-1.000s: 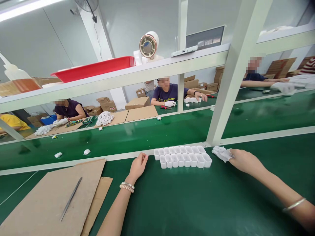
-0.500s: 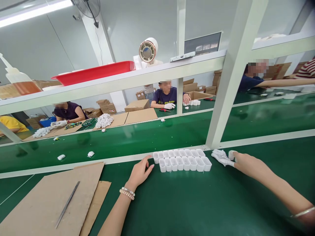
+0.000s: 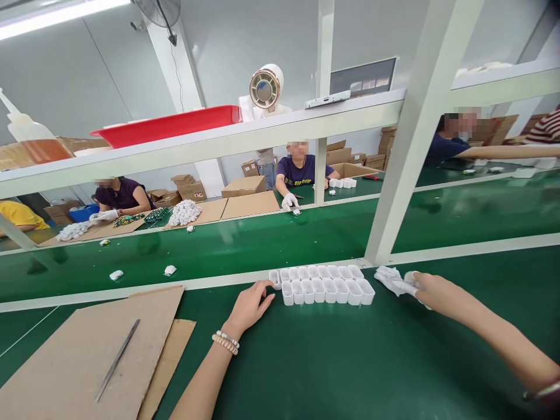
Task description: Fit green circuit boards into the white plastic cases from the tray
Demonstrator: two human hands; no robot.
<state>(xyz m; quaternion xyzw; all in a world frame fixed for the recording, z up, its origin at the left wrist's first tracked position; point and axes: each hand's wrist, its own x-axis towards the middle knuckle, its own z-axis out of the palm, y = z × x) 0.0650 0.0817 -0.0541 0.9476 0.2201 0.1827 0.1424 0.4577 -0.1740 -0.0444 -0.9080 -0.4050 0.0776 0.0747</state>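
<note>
Two rows of small white plastic cups [image 3: 317, 290] stand in the middle of the green table, open side up. My left hand [image 3: 248, 308] is at the left end of the rows. Its index finger reaches the leftmost cup [image 3: 275, 279] of the back row, and its thumb is held apart. That cup sits slightly off from its neighbour. Off the right end, my right hand [image 3: 431, 290] grips a crumpled white cloth glove [image 3: 391, 281] lying on the table. Part of the white fabric covers its fingertips.
Cardboard sheets [image 3: 79, 350] lie at the left with metal tweezers [image 3: 117, 361] on them. Behind a pale rail runs a green conveyor belt [image 3: 245, 245] carrying small white parts [image 3: 170, 270]. A thick post [image 3: 406, 146] rises behind the cups. Co-workers sit across the belt.
The leftmost back cup has parted slightly from its row beside my left hand. White parts on the belt have shifted right. A co-worker's gloved hand now reaches a part at the belt's far edge.
</note>
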